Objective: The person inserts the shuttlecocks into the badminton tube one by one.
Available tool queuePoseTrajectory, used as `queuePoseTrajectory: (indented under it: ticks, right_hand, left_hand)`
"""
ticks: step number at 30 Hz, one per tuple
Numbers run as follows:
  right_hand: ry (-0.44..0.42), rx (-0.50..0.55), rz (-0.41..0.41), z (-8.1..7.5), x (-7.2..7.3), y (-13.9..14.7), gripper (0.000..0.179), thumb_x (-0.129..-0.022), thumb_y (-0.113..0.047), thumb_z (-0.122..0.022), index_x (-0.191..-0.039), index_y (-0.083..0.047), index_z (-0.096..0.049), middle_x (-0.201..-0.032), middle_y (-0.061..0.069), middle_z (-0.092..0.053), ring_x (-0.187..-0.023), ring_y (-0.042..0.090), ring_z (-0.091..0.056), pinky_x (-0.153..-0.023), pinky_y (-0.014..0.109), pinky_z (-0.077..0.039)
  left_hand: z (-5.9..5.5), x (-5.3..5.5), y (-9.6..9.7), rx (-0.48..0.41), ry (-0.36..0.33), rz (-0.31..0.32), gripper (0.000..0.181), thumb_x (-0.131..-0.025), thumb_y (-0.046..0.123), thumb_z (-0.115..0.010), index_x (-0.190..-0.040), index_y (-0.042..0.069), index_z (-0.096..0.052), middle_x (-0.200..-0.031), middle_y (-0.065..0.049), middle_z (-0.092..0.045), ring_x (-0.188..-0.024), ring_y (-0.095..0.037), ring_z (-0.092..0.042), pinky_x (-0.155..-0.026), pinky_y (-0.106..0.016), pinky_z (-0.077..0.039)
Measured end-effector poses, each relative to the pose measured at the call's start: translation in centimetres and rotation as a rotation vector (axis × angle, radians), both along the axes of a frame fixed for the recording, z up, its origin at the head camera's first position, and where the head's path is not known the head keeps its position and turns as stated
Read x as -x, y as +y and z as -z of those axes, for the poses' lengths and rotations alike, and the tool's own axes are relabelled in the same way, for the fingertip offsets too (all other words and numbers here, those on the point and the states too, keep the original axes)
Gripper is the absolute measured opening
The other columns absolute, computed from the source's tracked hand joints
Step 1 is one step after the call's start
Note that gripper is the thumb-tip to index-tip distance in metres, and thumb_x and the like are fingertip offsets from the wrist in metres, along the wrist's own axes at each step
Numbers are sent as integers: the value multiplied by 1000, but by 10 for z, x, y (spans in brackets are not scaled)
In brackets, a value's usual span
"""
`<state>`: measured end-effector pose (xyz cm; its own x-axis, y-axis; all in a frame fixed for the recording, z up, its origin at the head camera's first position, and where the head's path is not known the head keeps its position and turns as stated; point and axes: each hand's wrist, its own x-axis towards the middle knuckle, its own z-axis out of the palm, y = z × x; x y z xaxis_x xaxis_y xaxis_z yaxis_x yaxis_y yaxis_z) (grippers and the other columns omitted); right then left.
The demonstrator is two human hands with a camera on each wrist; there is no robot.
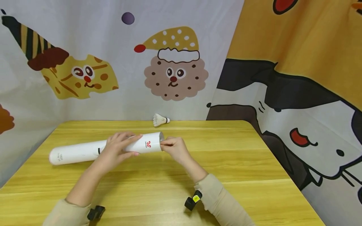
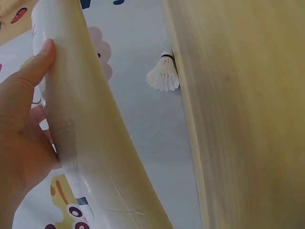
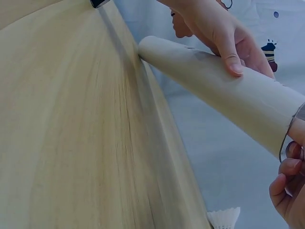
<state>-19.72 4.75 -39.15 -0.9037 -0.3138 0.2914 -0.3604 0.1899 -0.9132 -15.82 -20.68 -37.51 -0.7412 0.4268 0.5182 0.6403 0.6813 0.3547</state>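
A long white shuttlecock tube with a red logo lies slanted across the head view, its right end raised off the table. My left hand grips it around the middle, the thumb along the near side in the left wrist view. At the tube's mouth is my right hand. In the right wrist view its fingers are bent at the rim, and one reaches inside. The wall hides that fingertip, so I cannot tell whether it holds anything. A white feather shuttlecock with a dark band lies at the table's far edge.
The wooden table ends at a cartoon-printed cloth hung behind it and on the right. A black strap-on wrist device sits by the right sleeve, and another wrist device by the left sleeve.
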Motion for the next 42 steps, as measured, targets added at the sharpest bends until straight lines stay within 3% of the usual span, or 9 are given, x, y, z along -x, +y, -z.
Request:
queuePoseTrajectory:
  ticks: [14, 30, 42]
  right_hand:
    - [-69, -36, 4, -4, 5, -6, 12, -81, 8, -68, -91, 6, -73, -88, 16, -70, -73, 12, -61, -67, 26, -52]
    - [-102, -75, -16, -5, 5, 7, 9, -81, -1, -74, -91, 1, -75, -88, 7, -71, -71, 12, -57, -63, 25, -49]
    - [-7, -39, 131, 0, 18, 25, 13, -84, -16, -76, -91, -5, -76, -75, 0, -67, -66, 12, -53, -59, 25, -43]
  left_hand:
    - [2, 0, -1, -20, -1, -24, 68, -74, 23, -82, -136, 21, -56, -126, -12, -54, -116, -37, -43, -92, -58, -27]
    - [1, 3, -2, -16, -29, -3, 68, -74, 22, -83, -137, 21, -55, -126, -10, -53, -117, -36, -42, -93, -58, -26]
    - [-1, 2, -6, -22, -38, 15, 68, -72, 23, -84, -135, 21, -58, -125, -7, -54, -117, -35, -44, -94, -59, -25]
